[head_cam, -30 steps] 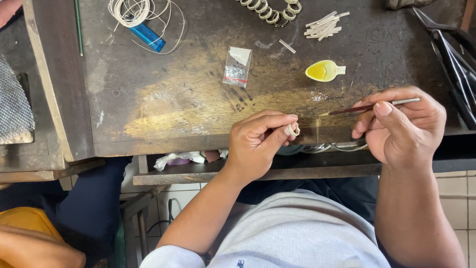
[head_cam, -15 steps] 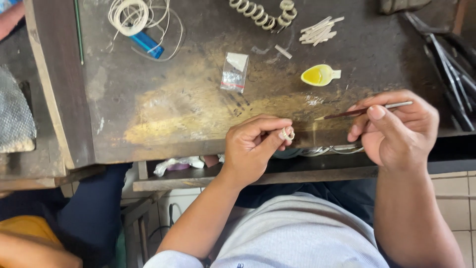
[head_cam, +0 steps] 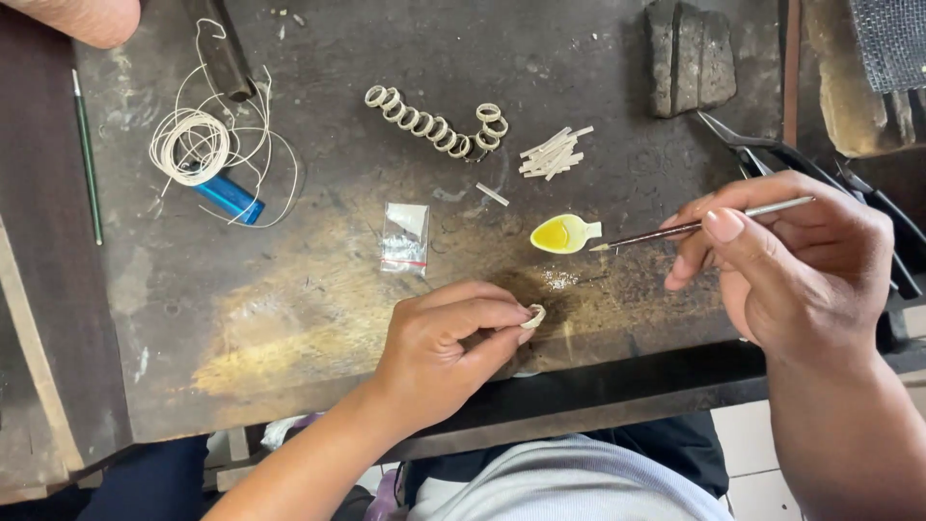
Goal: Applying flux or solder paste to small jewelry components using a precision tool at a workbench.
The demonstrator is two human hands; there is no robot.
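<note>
The left hand (head_cam: 439,352) pinches a small pale ring (head_cam: 533,315) at its fingertips; it looks light and stiff, best held by its edges. The right hand (head_cam: 786,265) is closed on a thin brush (head_cam: 694,228), its tip beyond the fingers near the yellow dish (head_cam: 564,233)

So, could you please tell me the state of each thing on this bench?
Left hand: pinching a small pale metal ring.
Right hand: holding a thin brush.
Small spoon-shaped dish: filled with yellow liquid.
White wire: coiled.
Clear plastic bag: lying flat.

Single head-worn view, looking steeply down from above, close over the dark worktop (head_cam: 289,318), near edge toward the wearer
</note>
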